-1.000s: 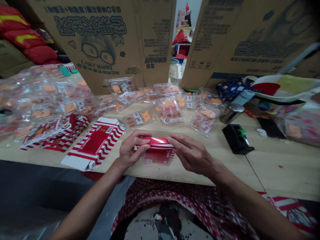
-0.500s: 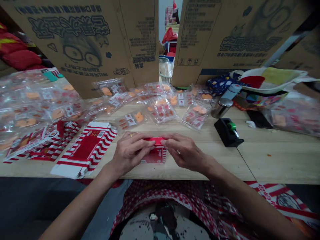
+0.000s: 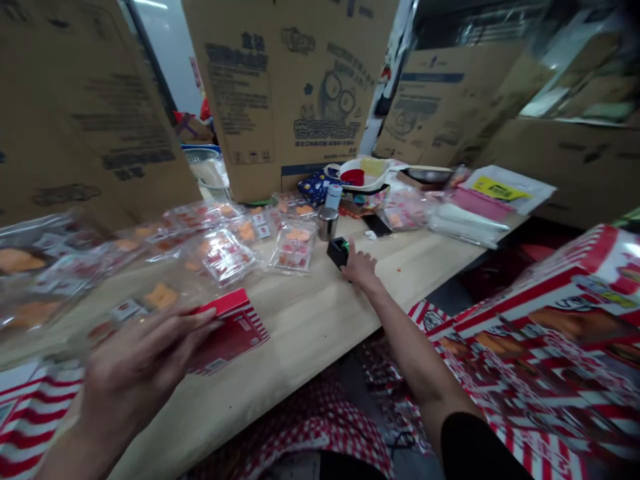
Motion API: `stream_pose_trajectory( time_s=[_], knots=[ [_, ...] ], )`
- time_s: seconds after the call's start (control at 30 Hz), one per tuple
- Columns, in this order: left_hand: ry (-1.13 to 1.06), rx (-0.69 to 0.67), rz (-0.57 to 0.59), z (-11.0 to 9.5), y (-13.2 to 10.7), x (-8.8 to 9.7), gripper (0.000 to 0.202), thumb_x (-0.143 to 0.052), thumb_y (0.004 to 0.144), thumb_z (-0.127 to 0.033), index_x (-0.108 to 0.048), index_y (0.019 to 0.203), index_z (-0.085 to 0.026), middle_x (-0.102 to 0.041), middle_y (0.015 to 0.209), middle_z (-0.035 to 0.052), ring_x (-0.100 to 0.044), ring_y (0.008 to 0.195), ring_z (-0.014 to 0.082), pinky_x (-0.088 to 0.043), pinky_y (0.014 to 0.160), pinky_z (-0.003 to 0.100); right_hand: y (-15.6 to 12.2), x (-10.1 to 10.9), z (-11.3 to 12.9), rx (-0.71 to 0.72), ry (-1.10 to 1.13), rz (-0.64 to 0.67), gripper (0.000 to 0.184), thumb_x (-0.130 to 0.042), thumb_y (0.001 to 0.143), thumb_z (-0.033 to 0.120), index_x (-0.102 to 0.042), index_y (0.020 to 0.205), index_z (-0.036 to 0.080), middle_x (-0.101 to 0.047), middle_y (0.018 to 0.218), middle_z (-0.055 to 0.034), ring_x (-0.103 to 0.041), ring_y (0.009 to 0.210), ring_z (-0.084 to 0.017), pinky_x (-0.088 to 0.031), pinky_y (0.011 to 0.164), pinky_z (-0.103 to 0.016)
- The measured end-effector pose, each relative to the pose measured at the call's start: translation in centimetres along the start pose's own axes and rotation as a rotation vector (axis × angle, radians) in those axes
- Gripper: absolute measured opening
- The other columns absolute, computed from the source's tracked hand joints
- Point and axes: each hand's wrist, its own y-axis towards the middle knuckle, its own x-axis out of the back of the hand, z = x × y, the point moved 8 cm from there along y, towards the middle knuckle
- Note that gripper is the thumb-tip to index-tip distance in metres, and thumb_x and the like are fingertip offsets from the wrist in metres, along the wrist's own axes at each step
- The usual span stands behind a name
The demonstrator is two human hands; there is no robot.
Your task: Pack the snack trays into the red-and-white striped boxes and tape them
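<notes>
Tape dispenser [image 3: 337, 253] right of carton [image 3: 229, 339], before flask [image 3: 328, 225], on table [image 3: 300, 327].

Between the red box [image 3: 233, 337] and the black tape dispenser [image 3: 336, 253] there is room to pass low over the desk [image 3: 300, 320]; beyond, plastic packets [image 3: 293, 252] and a steel flask [image 3: 328, 225] obstruct the way toward the cardboard panels [image 3: 290, 87]

A pale wood-grain table [image 3: 300, 327] bears clear packets [image 3: 293, 248] with orange pieces, crowded along its left and far side, some overlapping. At near left lies 1 striped carton [image 3: 37, 417], partly out of view. Farther right stand 1 black tape dispenser [image 3: 335, 253], 1 steel canister [image 3: 327, 225] and 1 pale-blue bottle [image 3: 333, 196]; near them lie 1 flat black object [image 3: 379, 225], 1 white scrap [image 3: 371, 235] and 1 orange speck [image 3: 399, 270].
</notes>
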Motion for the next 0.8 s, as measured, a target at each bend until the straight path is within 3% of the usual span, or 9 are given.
stream_pose_trajectory(
  time_s=[0.07, 0.17, 0.33, 0.43, 0.53, 0.63, 0.8],
  knots=[
    [0.102, -0.145, 0.071, -1.1, 1.4, -3.0, 0.016, -0.068, 0.087, -0.042, -0.077, 0.099, -0.037, -0.079, 0.097, -0.0051, -0.073, 0.074, 0.0231, -0.056, 0.066, 0.036, 0.9, -0.8, -1.0, -0.001, 0.028, 0.036, 0.089, -0.066, 0.086, 0.024, -0.017, 0.160, 0.014, -0.063, 0.122, -0.0225, -0.059, 0.116, -0.038, -0.044, 0.097, -0.050],
    [0.062, -0.211, 0.098, -1.1, 2.5, -5.6, 0.014, -0.068, 0.089, -0.040, -0.077, 0.096, -0.032, -0.079, 0.092, -0.0024, -0.074, 0.072, 0.0212, -0.056, 0.065, 0.032, 1.2, -0.9, -2.7, -0.046, 0.069, 0.010, 0.093, -0.065, 0.086, 0.022, -0.010, 0.161, 0.016, -0.063, 0.122, -0.0205, -0.059, 0.116, -0.035, -0.045, 0.095, -0.044],
    [0.079, -0.207, 0.108, -1.0, 3.1, -5.9, 0.016, -0.065, 0.091, -0.041, -0.076, 0.099, -0.033, -0.079, 0.093, -0.0060, -0.073, 0.066, 0.0174, -0.056, 0.062, 0.026, 1.2, 0.3, -8.4, -0.193, 0.170, -0.037, 0.084, -0.060, 0.093, 0.022, -0.011, 0.161, 0.017, -0.053, 0.136, -0.0249, -0.050, 0.128, -0.039, -0.039, 0.104, -0.055],
    [0.138, -0.151, 0.139, -0.6, 2.9, -6.0, 0.022, -0.056, 0.094, -0.045, -0.074, 0.101, -0.035, -0.079, 0.094, -0.0058, -0.075, 0.072, 0.0181, -0.057, 0.065, 0.027, 1.8, 1.2, -12.1, -0.237, 0.305, 0.042, 0.066, -0.062, 0.097, 0.031, -0.032, 0.154, 0.018, -0.058, 0.132, -0.0176, -0.059, 0.118, -0.031, -0.048, 0.100, -0.049],
    [0.197, -0.083, 0.155, 0.1, 2.5, -6.2, 0.020, -0.056, 0.095, -0.043, -0.071, 0.106, -0.035, -0.078, 0.101, -0.0042, -0.075, 0.080, 0.0191, -0.059, 0.072, 0.029, 2.6, 1.7, -14.9, -0.323, 0.450, 0.129, 0.043, -0.059, 0.100, 0.041, -0.054, 0.136, 0.018, -0.061, 0.127, -0.0108, -0.064, 0.106, -0.024, -0.056, 0.091, -0.045],
    [0.213, -0.079, 0.152, 0.2, 2.1, -6.4, 0.018, -0.057, 0.095, -0.041, -0.069, 0.106, -0.035, -0.077, 0.101, -0.0046, -0.075, 0.080, 0.0181, -0.059, 0.075, 0.029, 2.9, 0.6, -15.6, -0.428, 0.571, 0.241, 0.035, -0.062, 0.099, 0.039, -0.061, 0.124, 0.015, -0.064, 0.121, -0.0095, -0.066, 0.101, -0.022, -0.058, 0.087, -0.042],
    [0.207, -0.092, 0.172, -0.5, 1.8, -6.3, 0.016, -0.056, 0.095, -0.041, -0.069, 0.103, -0.037, -0.077, 0.098, -0.0069, -0.075, 0.078, 0.0184, -0.057, 0.071, 0.030, 3.0, -1.7, -14.8, -0.525, 0.773, 0.363, 0.032, -0.064, 0.098, 0.036, -0.062, 0.121, 0.014, -0.065, 0.115, -0.0088, -0.067, 0.094, -0.019, -0.060, 0.080, -0.037]
  ],
)
